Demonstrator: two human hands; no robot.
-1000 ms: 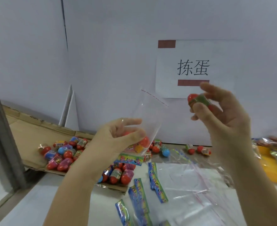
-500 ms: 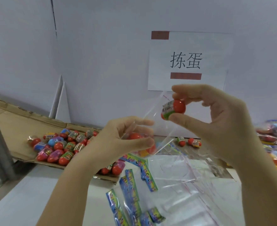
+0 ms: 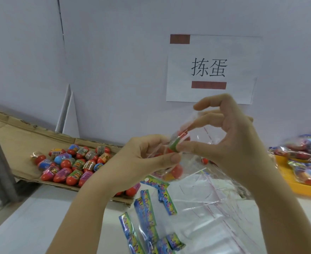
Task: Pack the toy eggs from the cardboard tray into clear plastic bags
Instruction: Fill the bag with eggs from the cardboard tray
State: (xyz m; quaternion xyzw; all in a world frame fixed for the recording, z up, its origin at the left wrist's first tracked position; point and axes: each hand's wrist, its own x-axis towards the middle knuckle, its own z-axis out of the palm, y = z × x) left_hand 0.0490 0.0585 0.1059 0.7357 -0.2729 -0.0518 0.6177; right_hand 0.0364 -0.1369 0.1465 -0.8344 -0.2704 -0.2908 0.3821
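My left hand (image 3: 147,158) pinches the mouth of a clear plastic bag (image 3: 193,162) held up in front of me. At the bag's mouth, a red toy egg with a green band (image 3: 177,142) sits pinched between the thumb and fingers of my right hand (image 3: 230,142). Another red egg (image 3: 176,171) hangs in the bottom of the bag. The cardboard tray (image 3: 19,140) lies at the left with several red, blue and pink toy eggs (image 3: 72,162) in it.
A pile of empty clear bags (image 3: 211,208) lies on the white table, with several colourful header cards (image 3: 147,204) beside it. A yellow tray (image 3: 294,182) with filled bags (image 3: 307,154) sits at the right. A paper sign (image 3: 211,68) hangs on the wall.
My right hand has brought the egg down and left from beside the sign to the bag's mouth. The left hand and bag stayed roughly in place.
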